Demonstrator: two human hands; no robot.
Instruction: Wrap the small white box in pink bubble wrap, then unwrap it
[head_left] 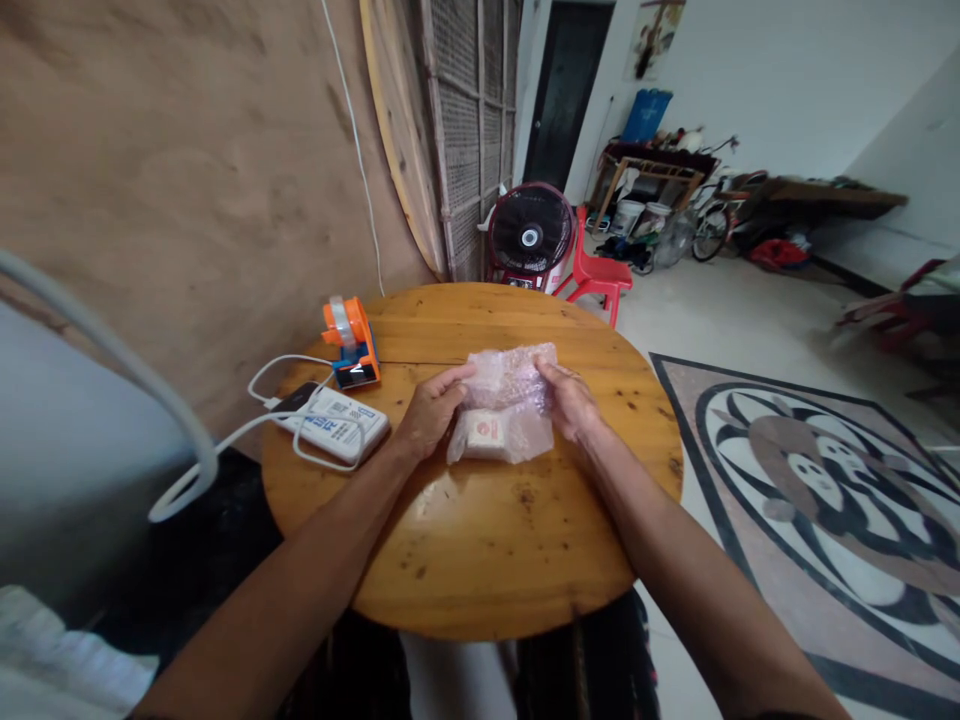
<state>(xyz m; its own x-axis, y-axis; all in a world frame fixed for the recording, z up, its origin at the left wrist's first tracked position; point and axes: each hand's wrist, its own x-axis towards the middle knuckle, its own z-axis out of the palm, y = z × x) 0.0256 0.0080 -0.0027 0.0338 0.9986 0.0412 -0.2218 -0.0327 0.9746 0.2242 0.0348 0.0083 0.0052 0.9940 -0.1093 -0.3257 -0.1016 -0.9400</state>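
A sheet of clear bubble wrap (517, 375) is spread between my two hands over the round wooden table. My left hand (435, 408) pinches its left edge between thumb and fingers. On the other side, my right hand (568, 398) is closed on the right edge. Below the raised part of the wrap lies a small pale box (486, 432) with a red print on it. The box rests on or within the lower part of the wrap; which of these, I cannot tell. Neither hand touches the box.
Left on the wooden table (487, 560) lie a white power bank (337, 425) with white cables and an orange-and-blue tape dispenser (352, 335). Beyond the far edge stand a fan (529, 232) and a red chair (600, 270). A brown wall (187, 150) borders the left side.
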